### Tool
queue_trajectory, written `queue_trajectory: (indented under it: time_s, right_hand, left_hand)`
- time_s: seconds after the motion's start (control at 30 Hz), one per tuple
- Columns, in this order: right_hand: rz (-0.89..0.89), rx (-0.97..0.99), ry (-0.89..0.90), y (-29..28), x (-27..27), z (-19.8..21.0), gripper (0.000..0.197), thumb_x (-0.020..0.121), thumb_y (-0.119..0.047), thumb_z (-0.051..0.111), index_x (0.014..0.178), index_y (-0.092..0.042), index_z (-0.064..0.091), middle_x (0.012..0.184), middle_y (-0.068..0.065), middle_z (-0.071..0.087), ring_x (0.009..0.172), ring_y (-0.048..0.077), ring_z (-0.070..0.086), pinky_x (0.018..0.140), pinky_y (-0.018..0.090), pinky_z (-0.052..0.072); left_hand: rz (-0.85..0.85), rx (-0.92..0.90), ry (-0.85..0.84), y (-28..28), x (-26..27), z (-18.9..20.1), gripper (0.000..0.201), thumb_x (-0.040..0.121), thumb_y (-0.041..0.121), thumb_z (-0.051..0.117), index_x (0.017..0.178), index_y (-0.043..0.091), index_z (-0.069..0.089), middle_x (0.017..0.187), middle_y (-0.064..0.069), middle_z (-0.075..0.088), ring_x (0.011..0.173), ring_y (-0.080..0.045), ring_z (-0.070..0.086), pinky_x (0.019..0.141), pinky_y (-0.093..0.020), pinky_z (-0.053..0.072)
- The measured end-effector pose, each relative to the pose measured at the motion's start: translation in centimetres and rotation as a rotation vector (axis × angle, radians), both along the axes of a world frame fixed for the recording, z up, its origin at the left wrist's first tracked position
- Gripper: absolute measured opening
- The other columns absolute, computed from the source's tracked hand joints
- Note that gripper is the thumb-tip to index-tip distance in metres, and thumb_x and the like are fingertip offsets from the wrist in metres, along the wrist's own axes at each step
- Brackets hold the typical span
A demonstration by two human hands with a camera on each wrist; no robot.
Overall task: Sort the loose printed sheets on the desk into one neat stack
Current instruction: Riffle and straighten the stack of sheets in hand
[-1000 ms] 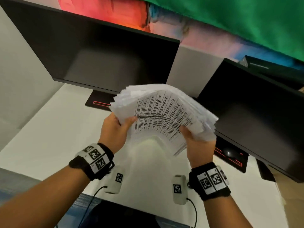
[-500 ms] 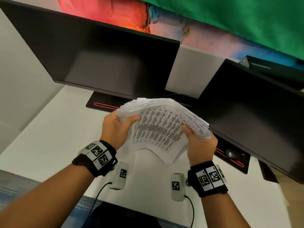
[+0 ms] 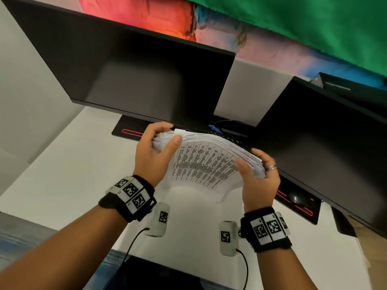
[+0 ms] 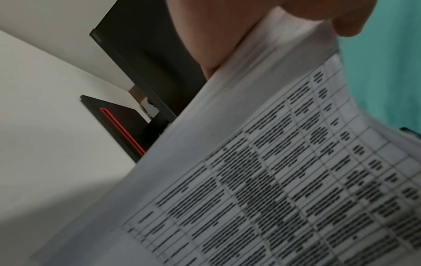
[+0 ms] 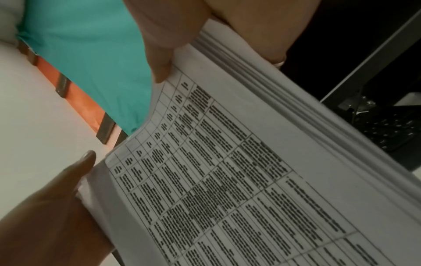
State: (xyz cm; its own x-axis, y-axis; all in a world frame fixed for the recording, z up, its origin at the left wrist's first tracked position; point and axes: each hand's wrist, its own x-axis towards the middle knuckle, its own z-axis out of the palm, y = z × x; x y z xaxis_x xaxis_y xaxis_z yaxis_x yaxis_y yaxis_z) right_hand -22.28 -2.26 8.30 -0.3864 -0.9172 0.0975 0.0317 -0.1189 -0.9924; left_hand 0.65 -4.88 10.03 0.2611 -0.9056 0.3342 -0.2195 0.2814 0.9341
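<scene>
We pinch the fanned stack of printed sheets, left hand and right hand at either end, mid-frame; uneven edges could spill if either pinch slackens.

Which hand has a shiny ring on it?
The right hand. A silver ring sits on one of its fingers as it grips the paper stack; the left hand shows none.

Black wristbands with tags; ring on right.

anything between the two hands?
Only the sheets: left hand grips one end, right hand the other, above the desk. Head view.
</scene>
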Motion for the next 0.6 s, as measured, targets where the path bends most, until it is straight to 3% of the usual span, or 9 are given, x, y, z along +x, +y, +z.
queue_trajectory:
  time_s: [0.1, 0.17, 0.3, 0.37, 0.43, 0.53, 0.6]
  right_hand:
    - [0.027, -0.035, 0.0, -0.1, 0.2, 0.2, 0.028, 0.081, -0.001, 0.074, 0.099, -0.022, 0.066, 0.095, -0.006, 0.075, 0.091, 0.019, 0.074, 0.07, 0.026, 0.061]
    - [0.044, -0.039, 0.013, 0.1, 0.4, 0.3, 0.029, 0.082, 0.001, 0.073, 0.101, -0.019, 0.065, 0.095, -0.01, 0.075, 0.09, 0.016, 0.074, 0.068, 0.024, 0.061]
    - [0.022, -0.021, -0.02, 0.2, 0.3, -0.4, 0.045, 0.076, -0.008, 0.079, 0.114, -0.021, 0.061, 0.11, 0.005, 0.069, 0.098, 0.022, 0.073, 0.076, 0.035, 0.063]
    - [-0.004, 0.012, -0.059, 0.3, 0.5, -1.1, 0.054, 0.068, -0.027, 0.088, 0.115, -0.031, 0.061, 0.122, 0.013, 0.065, 0.109, 0.029, 0.069, 0.084, 0.047, 0.06]
    - [-0.011, 0.062, -0.071, 0.4, 0.7, -1.7, 0.059, 0.062, -0.04, 0.091, 0.113, -0.036, 0.062, 0.124, 0.012, 0.064, 0.113, 0.032, 0.066, 0.087, 0.052, 0.058]
    - [0.011, 0.082, -0.101, 0.5, 0.7, -1.9, 0.048, 0.073, -0.009, 0.082, 0.114, -0.02, 0.061, 0.111, 0.009, 0.07, 0.1, 0.026, 0.072, 0.076, 0.036, 0.062]
    - [0.038, 0.111, -0.081, 0.4, 0.5, -2.0, 0.045, 0.076, 0.001, 0.077, 0.117, -0.007, 0.06, 0.106, 0.01, 0.073, 0.096, 0.022, 0.074, 0.072, 0.031, 0.062]
  left_hand:
    - [-0.008, -0.071, -0.129, -0.8, 0.1, 0.6, 0.01, 0.09, 0.009, 0.069, 0.1, 0.012, 0.07, 0.097, 0.005, 0.065, 0.092, -0.004, 0.061, 0.085, -0.019, 0.049]
    - [0.005, -0.054, -0.123, -1.2, 0.3, 0.7, 0.007, 0.092, 0.007, 0.066, 0.093, 0.013, 0.069, 0.093, 0.006, 0.067, 0.088, -0.003, 0.061, 0.083, -0.019, 0.049]
    - [0.062, 0.039, -0.041, -1.1, 0.5, 0.6, 0.01, 0.096, 0.011, 0.059, 0.091, 0.017, 0.064, 0.094, 0.0, 0.07, 0.084, -0.004, 0.062, 0.077, -0.018, 0.052]
    - [0.068, 0.043, 0.005, -1.0, 0.4, 0.6, 0.015, 0.097, 0.011, 0.056, 0.089, 0.022, 0.062, 0.096, -0.004, 0.069, 0.088, -0.01, 0.063, 0.079, -0.021, 0.051]
    - [0.041, 0.032, 0.049, -1.0, 0.2, 0.7, 0.01, 0.095, 0.015, 0.058, 0.089, 0.021, 0.061, 0.096, -0.008, 0.069, 0.09, -0.019, 0.063, 0.081, -0.026, 0.051]
    - [0.055, 0.054, -0.009, -1.2, -0.4, 0.9, 0.006, 0.092, 0.015, 0.066, 0.087, 0.012, 0.064, 0.086, -0.003, 0.067, 0.079, -0.01, 0.06, 0.073, -0.021, 0.048]
    - [0.108, 0.071, 0.039, -1.6, -0.4, 1.0, 0.004, 0.089, 0.006, 0.065, 0.087, 0.01, 0.064, 0.081, 0.003, 0.064, 0.076, -0.003, 0.057, 0.076, -0.023, 0.046]
